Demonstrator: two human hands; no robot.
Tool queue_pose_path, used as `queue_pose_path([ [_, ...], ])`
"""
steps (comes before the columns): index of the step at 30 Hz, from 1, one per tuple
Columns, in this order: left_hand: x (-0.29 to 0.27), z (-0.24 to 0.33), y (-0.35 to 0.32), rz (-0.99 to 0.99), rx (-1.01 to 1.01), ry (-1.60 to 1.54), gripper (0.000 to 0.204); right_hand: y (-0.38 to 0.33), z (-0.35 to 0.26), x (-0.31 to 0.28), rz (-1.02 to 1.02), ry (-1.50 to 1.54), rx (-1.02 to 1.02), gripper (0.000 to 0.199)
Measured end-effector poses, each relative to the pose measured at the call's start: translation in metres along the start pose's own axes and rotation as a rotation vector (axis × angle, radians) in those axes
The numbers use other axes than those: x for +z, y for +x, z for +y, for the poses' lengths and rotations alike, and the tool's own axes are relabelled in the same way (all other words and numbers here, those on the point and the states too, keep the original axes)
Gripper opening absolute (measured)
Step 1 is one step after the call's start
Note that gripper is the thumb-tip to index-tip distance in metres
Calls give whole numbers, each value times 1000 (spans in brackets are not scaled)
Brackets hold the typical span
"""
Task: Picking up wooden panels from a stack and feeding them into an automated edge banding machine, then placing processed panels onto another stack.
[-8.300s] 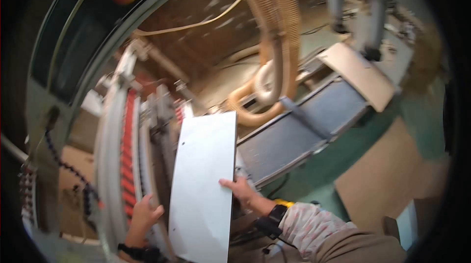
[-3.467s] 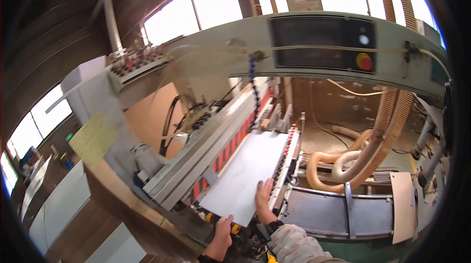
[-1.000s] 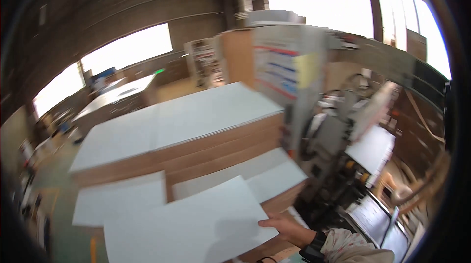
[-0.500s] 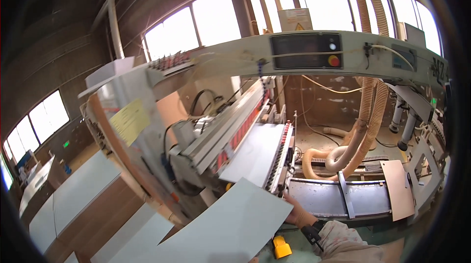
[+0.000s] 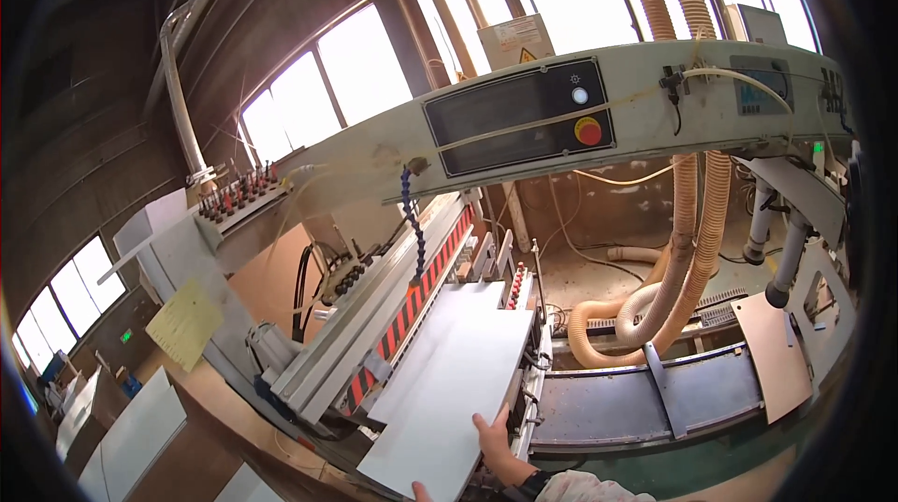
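Note:
A long white panel lies flat on the feed bed of a large grey woodworking machine, running away from me beside a red-striped guide rail. My right hand grips the panel's near right edge, thumb on top. Only a fingertip of my left hand shows at the bottom edge of the picture, touching the panel's near end; its grip is hidden.
A control panel with a red button hangs on the overhead beam. Tan dust hoses loop down on the right above a grey conveyor table. A brown board leans at right. More white panels lie at lower left.
One second ago I faced the panel stacks while carrying a white panel. I have turned back to the machine, and the panel now lies on its bed under my hands.

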State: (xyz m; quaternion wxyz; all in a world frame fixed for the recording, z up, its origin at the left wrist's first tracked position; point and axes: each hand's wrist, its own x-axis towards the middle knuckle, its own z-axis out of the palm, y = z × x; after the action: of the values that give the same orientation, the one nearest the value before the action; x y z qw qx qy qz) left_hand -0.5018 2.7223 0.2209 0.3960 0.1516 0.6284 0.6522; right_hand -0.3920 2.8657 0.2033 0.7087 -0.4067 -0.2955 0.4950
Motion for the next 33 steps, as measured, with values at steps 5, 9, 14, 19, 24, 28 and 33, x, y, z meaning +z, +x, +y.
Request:
queue_pose_path([
  [5, 24, 47, 33, -356, -211, 110, 36, 56, 19, 14, -46, -448, -142, 81],
  [9, 25, 52, 80, -366, -13, 75, 25, 89, 41, 49, -26, -548, -151, 80],
  [14, 42, 76, 91, -488, -89, 79, 24, 105, 42, 63, 51, -586, -97, 76],
  [19, 51, 72, 117, -564, -63, 213, 28, 144, 52, 61, 69, -501, -128, 72],
  [24, 48, 75, 129, -655, -197, 223, 32, 148, 46, 58, 49, -416, -138, 68],
  [28, 51, 67, 129, -601, -224, 11, 22, 163, 62, 53, 92, -397, -84, 65],
  [33, 30, 74, 133, -439, -108, -214, 14, 171, 55, 32, -142, -141, 294, 60],
])
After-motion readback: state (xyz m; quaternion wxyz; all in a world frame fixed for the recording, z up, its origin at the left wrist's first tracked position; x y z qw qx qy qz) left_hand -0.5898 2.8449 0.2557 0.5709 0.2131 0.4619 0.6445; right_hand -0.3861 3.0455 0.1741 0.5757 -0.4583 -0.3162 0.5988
